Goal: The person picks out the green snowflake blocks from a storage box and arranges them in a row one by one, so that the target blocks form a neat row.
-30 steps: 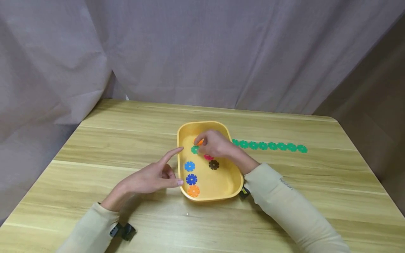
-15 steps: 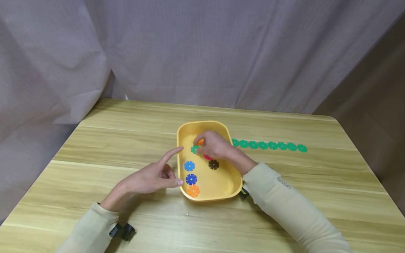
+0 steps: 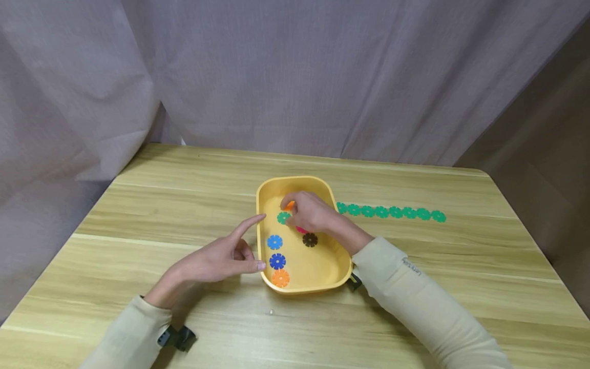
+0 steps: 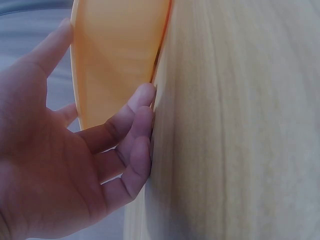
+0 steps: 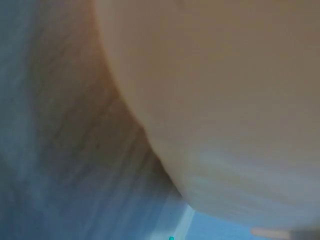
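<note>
My left hand [image 3: 221, 259] rests at the left side of a yellow tray [image 3: 295, 290], thumb and forefinger tips at its rim. In the left wrist view, the other fingers [image 4: 142, 160] bend against the tray's outer wall, low near the table. Inside the tray, my right hand [image 3: 311, 210] has thumb and forefinger at the edges of a green notched plastic disc [image 3: 283, 218]. An orange disc [image 3: 289, 206] is partly hidden behind the forefinger, and a red one [image 3: 301, 230] under the hand. The right wrist view is too close and blurred to show the fingers.
Light blue [image 3: 274, 242], dark blue [image 3: 277, 261] and orange discs [image 3: 280, 278] lie along the tray's left side, with a brown disc [image 3: 310, 240] near the middle. A row of several green discs [image 3: 395, 212] extends right from the tray across the wooden table [image 3: 184, 174].
My right hand has shifted slightly left over the tray, covering more of the red disc. The left hand and tray stay nearly as they were.
</note>
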Motion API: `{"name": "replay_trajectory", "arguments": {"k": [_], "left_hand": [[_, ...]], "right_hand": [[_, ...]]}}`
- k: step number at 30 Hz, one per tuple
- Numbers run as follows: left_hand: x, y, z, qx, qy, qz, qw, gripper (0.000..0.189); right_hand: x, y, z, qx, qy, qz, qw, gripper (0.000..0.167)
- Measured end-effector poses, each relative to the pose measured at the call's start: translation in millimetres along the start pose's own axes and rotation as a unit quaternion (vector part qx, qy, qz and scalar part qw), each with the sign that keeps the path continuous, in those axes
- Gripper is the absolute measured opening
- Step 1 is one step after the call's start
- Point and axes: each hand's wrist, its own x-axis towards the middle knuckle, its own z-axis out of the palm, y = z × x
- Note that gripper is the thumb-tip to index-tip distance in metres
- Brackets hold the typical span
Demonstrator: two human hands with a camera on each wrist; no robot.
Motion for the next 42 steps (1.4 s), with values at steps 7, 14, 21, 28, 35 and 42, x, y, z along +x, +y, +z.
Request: {"name": "replay_trajectory", "arguments": {"k": [7,14,21,28,35,42], "left_hand": [[0.4,-0.4,0.0,0.0,0.0,0.003,1.0,0.1],[1.1,-1.6,0.2,-0.003,0.002,-0.001,1.0,0.1],[1.4,-0.8,0.3,-0.004,0.001,-0.004,1.0,0.1],[2.4,-0.1,0.5,-0.001,-0.003,-0.002,1.0,0.1],[3.5,-0.8,-0.3,0.0,-0.004,0.002,1.0,0.1],[3.5,-0.9,-1.6,0.001,-0.003,-0.006,1.0,0.101]], "right_hand": [[0.4,-0.2,-0.9,-0.006,-0.013,-0.009,0.9999,0.031],[-0.6,-0.7,0.3,0.007,-0.029,-0.019,0.9994,0.03],[-4.2,0.2,1.8,0.0,-0.024,-0.058,0.998,0.031],[-7.4,0.1,-0.7,0.018,-0.023,-0.065,0.9975,0.029],[-11.9,-2.6,-10.0,0.094,-0.003,-0.061,0.9937,0.026],[-19.0,-4.3,-20.6,0.163,0.014,-0.053,0.9851,0.029]]}}
